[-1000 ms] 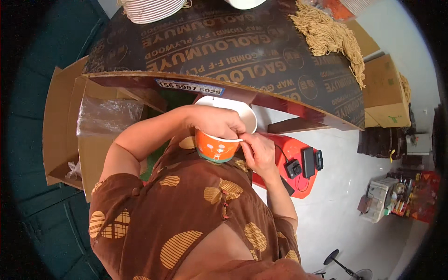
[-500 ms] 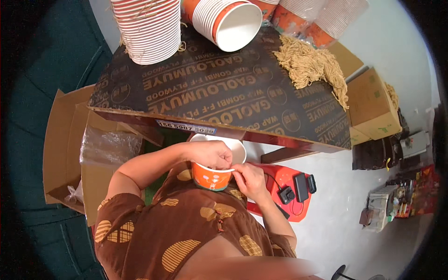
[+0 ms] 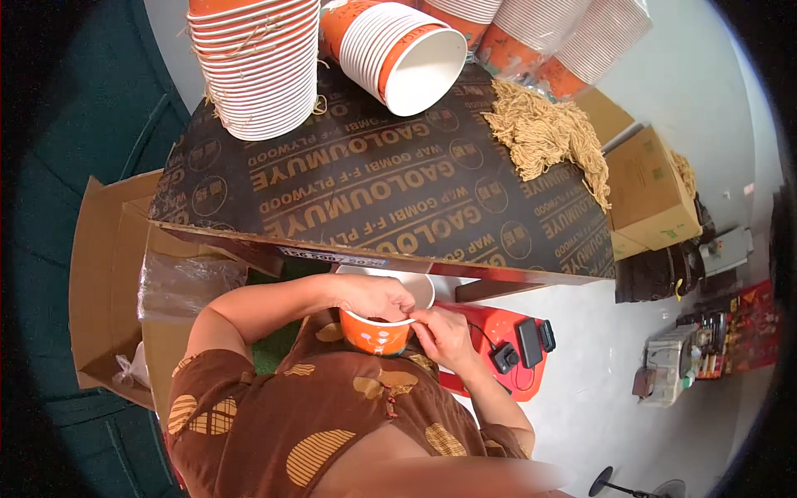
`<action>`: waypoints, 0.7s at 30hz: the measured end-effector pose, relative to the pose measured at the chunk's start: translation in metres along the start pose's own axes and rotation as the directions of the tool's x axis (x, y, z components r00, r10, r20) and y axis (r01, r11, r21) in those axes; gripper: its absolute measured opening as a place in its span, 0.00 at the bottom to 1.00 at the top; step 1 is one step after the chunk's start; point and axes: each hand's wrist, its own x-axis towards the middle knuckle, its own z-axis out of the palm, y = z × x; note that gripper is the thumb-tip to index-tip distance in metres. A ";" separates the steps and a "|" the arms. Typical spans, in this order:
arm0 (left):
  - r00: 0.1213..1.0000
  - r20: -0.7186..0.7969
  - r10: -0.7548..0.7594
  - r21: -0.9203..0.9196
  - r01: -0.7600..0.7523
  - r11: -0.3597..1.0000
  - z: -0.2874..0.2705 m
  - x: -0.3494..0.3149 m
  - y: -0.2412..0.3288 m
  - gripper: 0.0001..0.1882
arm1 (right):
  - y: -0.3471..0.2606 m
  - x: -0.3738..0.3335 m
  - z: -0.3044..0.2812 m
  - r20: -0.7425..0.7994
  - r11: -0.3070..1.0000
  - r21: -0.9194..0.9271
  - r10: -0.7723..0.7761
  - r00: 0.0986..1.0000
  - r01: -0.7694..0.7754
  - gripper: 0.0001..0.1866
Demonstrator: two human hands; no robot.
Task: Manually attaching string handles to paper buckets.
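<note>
An orange paper tub (image 3: 374, 335) with a white rim and white inside sits upright at my lap, partly under the table's front edge. My left hand (image 3: 378, 297) reaches over the rim into it, fingers curled against the inner wall near the right side. What those fingers hold, if anything, is hidden. My right hand (image 3: 446, 337) pinches the rim at the right from outside, thumb and fingers closed on it, close to the left fingertips.
On the dark printed plywood table (image 3: 332, 187) stands a tall tub stack (image 3: 264, 83) with strings on it. A second stack (image 3: 427, 70) lies sideways. Beige cords (image 3: 544, 129) are heaped at right. A cardboard box (image 3: 108, 274) stands left; electronic devices (image 3: 505, 357) rest on a red stool (image 3: 477, 319).
The whole view has shifted, so the table and its stacks appear lower. Both hands stay at the tub's rim, with the left fingers slightly deeper behind it.
</note>
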 end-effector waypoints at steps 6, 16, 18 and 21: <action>0.999 -0.055 0.001 0.046 0.001 0.999 -0.004 0.001 0.001 0.09 | -0.002 0.002 -0.004 0.050 0.998 -0.045 0.046 0.998 -0.043 0.11; 0.999 0.009 0.034 -0.049 -0.034 0.998 -0.010 0.010 -0.010 0.13 | -0.013 0.005 -0.007 0.028 0.994 -0.067 0.093 0.995 -0.091 0.10; 0.998 0.046 0.040 -0.088 -0.035 0.996 -0.012 0.011 -0.009 0.12 | -0.012 0.001 -0.007 0.017 0.993 -0.062 0.102 0.995 -0.101 0.10; 0.993 0.109 0.045 -0.081 -0.036 0.996 -0.011 0.014 -0.004 0.10 | -0.015 -0.001 -0.009 0.011 0.992 -0.066 0.109 0.994 -0.108 0.11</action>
